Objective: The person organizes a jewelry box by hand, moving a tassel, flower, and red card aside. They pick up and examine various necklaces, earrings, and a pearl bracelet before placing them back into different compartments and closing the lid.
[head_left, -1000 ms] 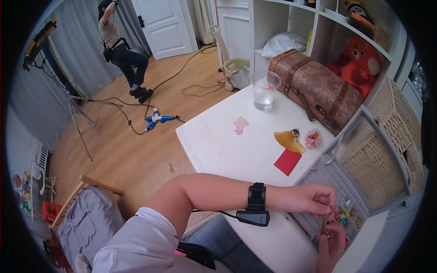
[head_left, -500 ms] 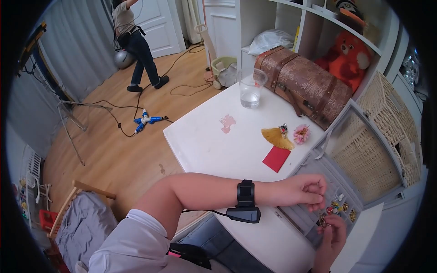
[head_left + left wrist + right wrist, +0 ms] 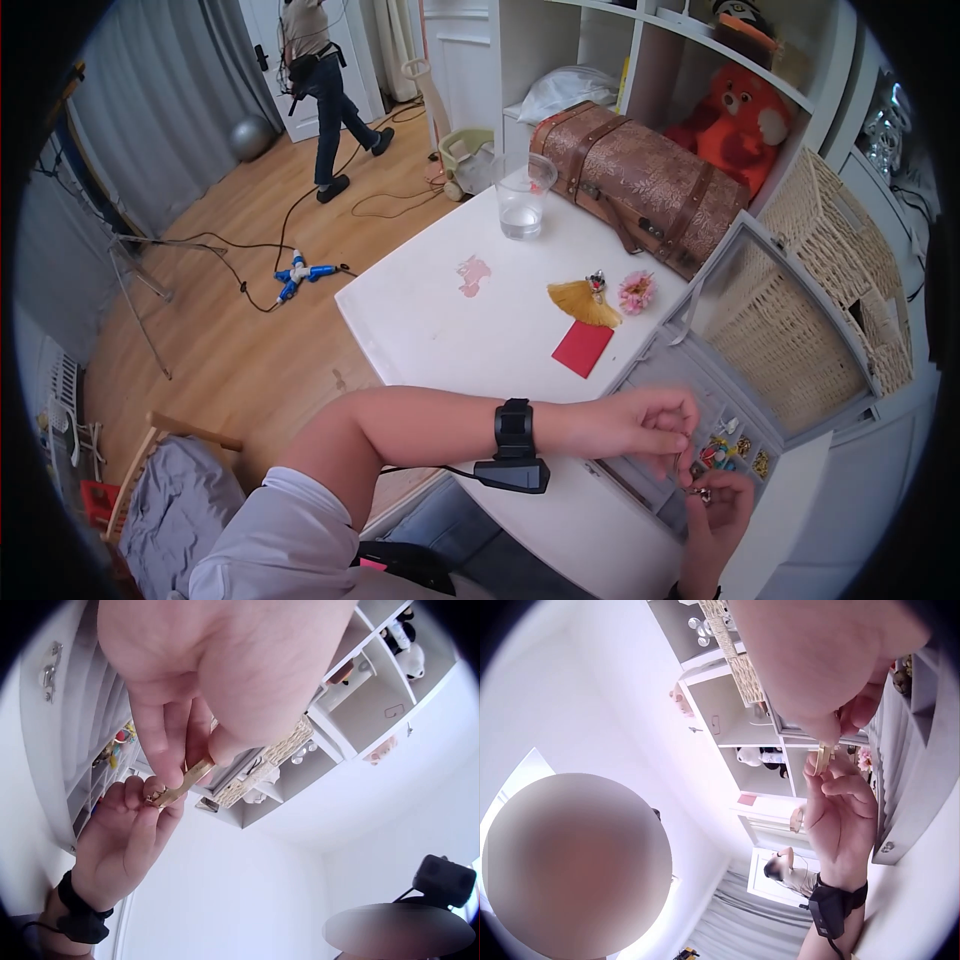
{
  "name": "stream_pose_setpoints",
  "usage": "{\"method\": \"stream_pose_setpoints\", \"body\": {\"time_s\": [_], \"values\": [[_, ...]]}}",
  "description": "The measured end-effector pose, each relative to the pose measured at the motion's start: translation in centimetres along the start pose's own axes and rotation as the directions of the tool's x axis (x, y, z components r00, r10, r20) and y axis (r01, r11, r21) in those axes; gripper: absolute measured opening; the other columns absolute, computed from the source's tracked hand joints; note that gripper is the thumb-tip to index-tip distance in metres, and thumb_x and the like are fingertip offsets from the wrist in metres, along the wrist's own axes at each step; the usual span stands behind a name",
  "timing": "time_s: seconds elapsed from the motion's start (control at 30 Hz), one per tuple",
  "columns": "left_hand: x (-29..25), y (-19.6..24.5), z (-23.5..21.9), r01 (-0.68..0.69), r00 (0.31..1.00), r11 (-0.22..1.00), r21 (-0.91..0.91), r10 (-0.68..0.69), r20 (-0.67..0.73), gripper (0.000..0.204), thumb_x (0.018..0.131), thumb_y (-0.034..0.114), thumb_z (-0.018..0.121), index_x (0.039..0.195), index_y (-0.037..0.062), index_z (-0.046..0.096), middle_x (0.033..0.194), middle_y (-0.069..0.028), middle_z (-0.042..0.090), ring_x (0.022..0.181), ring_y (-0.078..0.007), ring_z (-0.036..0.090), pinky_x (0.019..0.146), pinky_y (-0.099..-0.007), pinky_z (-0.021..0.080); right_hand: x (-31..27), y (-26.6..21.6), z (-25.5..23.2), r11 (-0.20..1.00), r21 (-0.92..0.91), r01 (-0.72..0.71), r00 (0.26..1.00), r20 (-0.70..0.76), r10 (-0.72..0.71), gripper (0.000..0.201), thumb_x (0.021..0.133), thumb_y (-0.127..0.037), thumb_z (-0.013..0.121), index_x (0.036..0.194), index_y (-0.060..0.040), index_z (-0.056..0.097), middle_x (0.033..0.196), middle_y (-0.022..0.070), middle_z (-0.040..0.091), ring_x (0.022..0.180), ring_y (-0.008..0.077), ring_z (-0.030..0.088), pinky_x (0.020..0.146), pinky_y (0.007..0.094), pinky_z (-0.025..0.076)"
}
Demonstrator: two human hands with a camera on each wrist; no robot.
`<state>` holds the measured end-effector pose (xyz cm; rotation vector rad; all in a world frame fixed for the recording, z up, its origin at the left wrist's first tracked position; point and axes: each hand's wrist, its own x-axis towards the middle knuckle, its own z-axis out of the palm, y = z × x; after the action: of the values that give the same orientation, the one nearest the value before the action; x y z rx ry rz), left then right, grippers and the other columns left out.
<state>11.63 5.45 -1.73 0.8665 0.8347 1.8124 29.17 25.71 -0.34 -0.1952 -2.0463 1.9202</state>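
Observation:
Above the open grey jewellery box (image 3: 640, 480), my left hand (image 3: 645, 425) pinches one end of a thin gold-coloured piece (image 3: 186, 782) between thumb and fingers. My right hand (image 3: 718, 515), lower and to the right, grips the other end, where small ornate details show in the left wrist view. The right wrist view shows the gold piece (image 3: 823, 759) spanning the fingertips of both hands. Colourful and gold trinkets (image 3: 718, 452) lie in the box's compartments beside the hands. Part of the piece is hidden by the fingers.
On the white table (image 3: 420, 330) are a gold tassel (image 3: 582, 303), a pink flower (image 3: 636, 292), a red square (image 3: 583, 348), a plastic cup with liquid (image 3: 522, 215) and a brown patterned case (image 3: 640, 180). The box's lid stands raised by woven baskets (image 3: 835, 250).
The fingertips of both hands, apart half a second ago, are close together again at the small piece. The head view has shifted, and the person in the background has walked to the right.

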Motion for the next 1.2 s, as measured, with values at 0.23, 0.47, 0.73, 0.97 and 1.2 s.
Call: {"method": "stream_pose_setpoints", "body": {"time_s": [0.23, 0.47, 0.73, 0.97, 1.2], "values": [[-0.1, -0.9, 0.0, 0.085, 0.992, 0.996, 0.010, -0.086, 0.090, 0.010, 0.117, 0.014, 0.057, 0.121, 0.0076, 0.050, 0.112, -0.0065, 0.071, 0.103, -0.0159, 0.076, 0.081, -0.0279, 0.059, -0.5, 0.3, 0.2, 0.994, -0.032, 0.102, 0.979, 0.182, -0.094, 0.034, 0.090, 0.011, 0.073, 0.116, -0.0027, 0.056, 0.118, 0.0137, 0.062, 0.112, 0.0207, 0.062, 0.104, 0.0347, 0.050], [0.2, -1.2, 0.3, 0.125, 0.987, 0.992, 0.034, -0.128, 0.099, 0.011, 0.115, 0.012, 0.060, 0.120, 0.0056, 0.053, 0.111, -0.0057, 0.071, 0.098, -0.0129, 0.073, 0.083, -0.0271, 0.057, -0.5, -1.1, 1.4, 0.991, 0.087, -0.103, 0.986, 0.140, 0.090, 0.040, 0.091, 0.014, 0.070, 0.121, -0.0033, 0.051, 0.115, 0.0154, 0.064, 0.106, 0.0224, 0.066, 0.097, 0.0370, 0.058], [-0.2, -0.9, 0.9, 0.080, 0.987, 0.996, 0.048, -0.086, 0.137, 0.013, 0.112, 0.010, 0.067, 0.121, 0.0029, 0.061, 0.110, -0.0047, 0.073, 0.102, -0.0098, 0.070, 0.089, -0.0259, 0.055, -0.5, 0.4, 0.1, 0.997, 0.034, 0.065, 0.982, 0.176, -0.070, 0.038, 0.094, 0.014, 0.068, 0.120, -0.0045, 0.049, 0.114, 0.0151, 0.062, 0.105, 0.0213, 0.065, 0.097, 0.0362, 0.057], [-0.6, -0.3, 0.9, 0.104, 0.985, 0.992, -0.066, -0.094, 0.145, 0.012, 0.112, 0.011, 0.067, 0.119, 0.0025, 0.062, 0.110, -0.0058, 0.075, 0.105, -0.0121, 0.073, 0.093, -0.0261, 0.056, -0.6, 0.4, 0.5, 0.990, 0.024, 0.136, 0.954, 0.268, -0.138, 0.034, 0.093, 0.014, 0.069, 0.115, -0.0052, 0.051, 0.118, 0.0154, 0.060, 0.106, 0.0220, 0.062, 0.097, 0.0364, 0.057], [-0.7, 0.1, 0.7, 0.058, 0.998, 0.998, -0.019, -0.058, 0.013, 0.015, 0.111, 0.008, 0.068, 0.123, 0.0013, 0.063, 0.109, -0.0089, 0.078, 0.102, -0.0155, 0.076, 0.090, -0.0300, 0.062, -0.1, 0.4, 0.7, 0.983, 0.159, 0.091, 0.959, 0.250, -0.130, 0.034, 0.090, 0.022, 0.070, 0.113, -0.0006, 0.060, 0.120, 0.0146, 0.061, 0.112, 0.0245, 0.066, 0.099, 0.0383, 0.057]]}}
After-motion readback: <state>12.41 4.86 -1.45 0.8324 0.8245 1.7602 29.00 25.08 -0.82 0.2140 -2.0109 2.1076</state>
